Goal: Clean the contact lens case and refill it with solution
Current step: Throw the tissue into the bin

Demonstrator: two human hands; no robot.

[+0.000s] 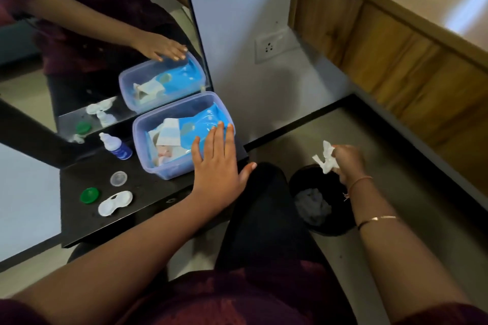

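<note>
Contact lens case (115, 203) lies open on the dark surface (79, 224), well to the left of your left hand (216, 163). That hand rests flat with its fingers spread on the near edge of the plastic box (158, 169). Your right hand (348, 161) pinches a crumpled tissue (326, 157) above the black bin (332, 229) on the floor. A green cap (89, 195) and a clear cap (118, 178) sit beside the case. The solution bottle (116, 146) sits just left of the box, in front of the mirror (92, 60).
</note>
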